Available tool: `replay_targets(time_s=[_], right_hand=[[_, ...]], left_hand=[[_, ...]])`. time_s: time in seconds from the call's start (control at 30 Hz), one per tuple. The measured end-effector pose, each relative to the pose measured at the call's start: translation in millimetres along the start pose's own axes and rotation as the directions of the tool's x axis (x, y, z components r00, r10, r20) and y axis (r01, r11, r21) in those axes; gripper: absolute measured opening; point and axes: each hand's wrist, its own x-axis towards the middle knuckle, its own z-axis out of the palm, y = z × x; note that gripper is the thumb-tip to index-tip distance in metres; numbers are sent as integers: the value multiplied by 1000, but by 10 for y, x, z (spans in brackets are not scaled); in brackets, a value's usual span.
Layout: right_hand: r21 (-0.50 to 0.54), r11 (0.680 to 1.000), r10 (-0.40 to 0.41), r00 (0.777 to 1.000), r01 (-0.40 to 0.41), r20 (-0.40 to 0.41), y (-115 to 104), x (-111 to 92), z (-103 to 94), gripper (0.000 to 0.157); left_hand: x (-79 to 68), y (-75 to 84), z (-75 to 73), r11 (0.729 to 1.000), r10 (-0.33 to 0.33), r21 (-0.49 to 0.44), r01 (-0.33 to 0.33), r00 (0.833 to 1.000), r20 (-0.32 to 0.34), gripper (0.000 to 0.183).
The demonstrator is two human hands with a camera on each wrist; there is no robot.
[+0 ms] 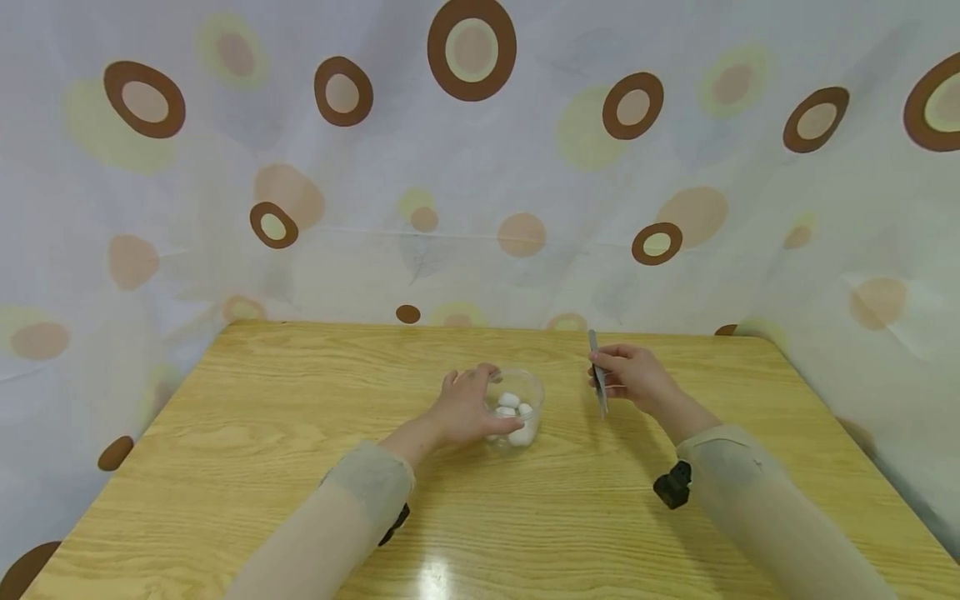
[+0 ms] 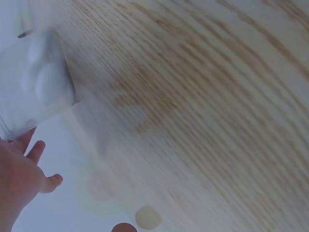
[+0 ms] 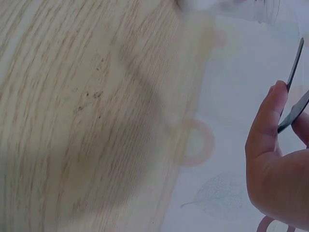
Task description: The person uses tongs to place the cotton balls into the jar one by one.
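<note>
A clear plastic container with several white, rounded cotton balls inside stands near the middle of the table. My left hand grips it from the left, thumb along the near side and fingers toward the far side. The left wrist view also catches that hand at the container, partly cut off by the frame. To the right of the container, my right hand holds metal tweezers above the table, tips pointing down. In the right wrist view the arms of the tweezers stand apart, with nothing seen between them.
The wood-grain table runs back to a pale curtain printed with brown and yellow circles, which also hangs along both sides. A black wrist device is strapped under the right sleeve.
</note>
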Motion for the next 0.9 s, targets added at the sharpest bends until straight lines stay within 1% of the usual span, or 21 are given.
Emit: replay_targets(time_s=[0.13, 0.27, 0.37, 0.47, 0.6, 0.7, 0.77, 0.9], right_hand=[[-12, 1000, 16, 1000, -16, 5, 48, 12, 3, 49], [-29, 999, 25, 1000, -24, 11, 92, 14, 6, 43], [-45, 998, 33, 999, -32, 9, 120, 7, -10, 43], [-52, 998, 41, 999, -40, 9, 139, 11, -12, 47], [-55, 997, 59, 998, -59, 11, 164, 20, -5, 50], [-80, 994, 77, 997, -76, 10, 180, 25, 3, 51], [-111, 991, 80, 997, -78, 11, 189, 32, 10, 51], [-163, 983, 86, 996, -84, 3, 219, 55, 25, 50]], left_hand=[[44, 38, -7, 997, -10, 77, 12, 1000, -26, 80], [87, 66, -16, 989, -30, 144, 35, 999, -35, 81], [113, 76, 0, 988, -34, 147, 38, 999, -34, 84], [123, 59, 7, 990, -38, 132, 43, 999, -38, 89], [115, 3, -6, 994, -16, 105, 22, 998, -61, 94], [80, -41, -40, 995, 19, 101, -11, 997, -70, 90], [46, -74, -68, 994, 33, 107, -26, 997, -64, 87], [-19, -148, -107, 990, 41, 139, -35, 998, -41, 83]])
